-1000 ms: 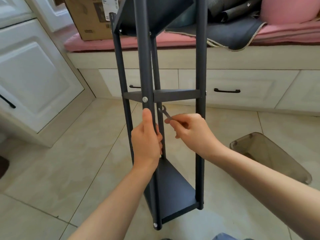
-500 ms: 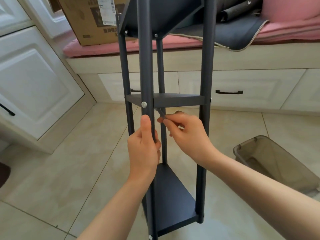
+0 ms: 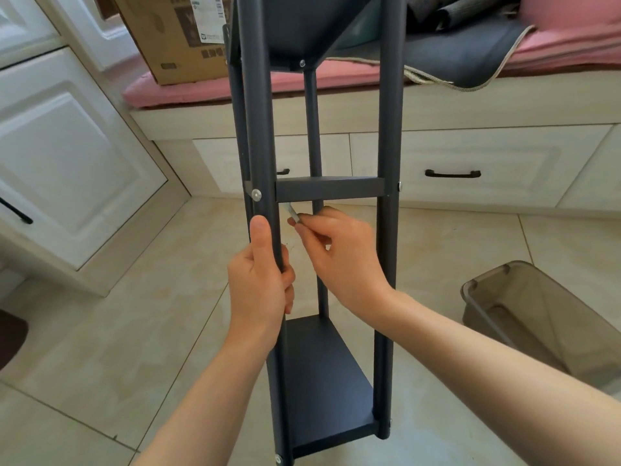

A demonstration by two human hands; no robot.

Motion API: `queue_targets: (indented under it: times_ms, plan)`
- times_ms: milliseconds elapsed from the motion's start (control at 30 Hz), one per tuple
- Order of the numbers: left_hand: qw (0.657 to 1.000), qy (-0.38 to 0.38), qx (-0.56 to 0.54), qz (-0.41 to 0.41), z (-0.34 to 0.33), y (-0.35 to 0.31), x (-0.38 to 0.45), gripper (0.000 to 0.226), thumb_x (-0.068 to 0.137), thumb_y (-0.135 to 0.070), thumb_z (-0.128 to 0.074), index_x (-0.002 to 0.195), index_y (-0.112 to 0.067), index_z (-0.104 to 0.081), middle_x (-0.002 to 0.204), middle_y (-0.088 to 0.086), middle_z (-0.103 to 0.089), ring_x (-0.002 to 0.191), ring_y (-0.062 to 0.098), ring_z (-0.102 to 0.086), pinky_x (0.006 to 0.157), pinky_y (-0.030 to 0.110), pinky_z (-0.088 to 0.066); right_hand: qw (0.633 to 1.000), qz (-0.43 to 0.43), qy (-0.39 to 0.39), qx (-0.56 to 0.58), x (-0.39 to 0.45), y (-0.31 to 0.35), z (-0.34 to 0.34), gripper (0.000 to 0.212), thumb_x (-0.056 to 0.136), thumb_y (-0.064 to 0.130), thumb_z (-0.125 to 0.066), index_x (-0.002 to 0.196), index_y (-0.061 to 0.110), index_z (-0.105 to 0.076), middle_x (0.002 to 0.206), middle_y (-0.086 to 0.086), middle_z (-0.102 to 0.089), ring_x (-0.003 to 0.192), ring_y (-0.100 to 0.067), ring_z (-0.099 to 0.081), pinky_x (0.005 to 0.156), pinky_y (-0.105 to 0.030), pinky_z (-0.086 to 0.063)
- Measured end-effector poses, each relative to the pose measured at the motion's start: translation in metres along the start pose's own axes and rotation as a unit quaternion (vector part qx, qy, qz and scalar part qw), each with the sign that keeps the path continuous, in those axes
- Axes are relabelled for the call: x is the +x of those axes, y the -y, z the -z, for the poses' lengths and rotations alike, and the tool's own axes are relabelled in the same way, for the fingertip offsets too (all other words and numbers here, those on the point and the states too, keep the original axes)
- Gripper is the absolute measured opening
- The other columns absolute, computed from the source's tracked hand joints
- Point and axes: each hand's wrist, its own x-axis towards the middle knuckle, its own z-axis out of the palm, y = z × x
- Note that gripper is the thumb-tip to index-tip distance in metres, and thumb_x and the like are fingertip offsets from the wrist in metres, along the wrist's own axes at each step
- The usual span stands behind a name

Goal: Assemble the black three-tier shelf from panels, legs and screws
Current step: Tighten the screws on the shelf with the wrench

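shelf: black three-tier shelf (image 3: 331, 190) stands upright on the tiled floor (image 3: 134, 331), all three panels joined to four legs; silver screw (image 3: 256, 194) shows in the near left leg at the middle panel
left hand: left hand (image 3: 260, 284) wraps the near left leg just below that screw, thumb pointing up along the tube
right hand: right hand (image 3: 339, 253) pinches a small metal wrench (image 3: 293, 213) between thumb and fingertips, its tip just beneath the middle panel, beside the near left leg
surroundings: grey plastic bin (image 3: 537, 317) on the floor to the right; cardboard box (image 3: 178, 35) on a pink cushion (image 3: 208, 89) behind; white drawers (image 3: 470, 169) with dark handles below
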Motion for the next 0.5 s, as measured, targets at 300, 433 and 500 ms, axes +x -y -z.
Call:
queue_targets:
  times_ms: [300,433,500]
  plan:
    - [1.000,0.004,-0.009,-0.002,0.001,0.001,0.001,0.070,0.072,-0.084,-0.037,0.057,-0.017,-0.050,0.048,0.002,-0.038,0.037,0.014,-0.034,0.033,0.024,-0.032,0.993,0.071,-0.079,-0.045,0.007,-0.012,-0.025,0.010,0.091,0.006,-0.067,0.091,0.003,-0.076,0.078,-0.007,-0.071,0.069,-0.015,-0.063,0.068,-0.016,-0.048]
    - [1.000,0.001,-0.008,0.001,0.002,0.001,0.002,0.070,0.074,-0.083,-0.036,0.055,-0.018,-0.050,0.047,0.003,-0.035,0.037,0.015,-0.032,0.033,0.024,-0.031,0.989,0.096,-0.098,-0.050,0.016,-0.017,-0.035,0.009,0.090,0.004,-0.068,0.083,0.002,-0.074,0.073,-0.007,-0.068,0.067,-0.015,-0.062,0.067,-0.018,-0.048]
    - [1.000,-0.003,-0.008,0.001,0.003,0.001,0.003,0.071,0.075,-0.083,-0.035,0.057,-0.015,-0.050,0.047,0.004,-0.035,0.037,0.016,-0.032,0.033,0.025,-0.031,0.988,0.106,-0.103,-0.054,0.021,-0.018,-0.039,0.009,0.089,0.003,-0.069,0.081,0.002,-0.073,0.072,-0.006,-0.068,0.066,-0.014,-0.061,0.069,-0.012,-0.043]
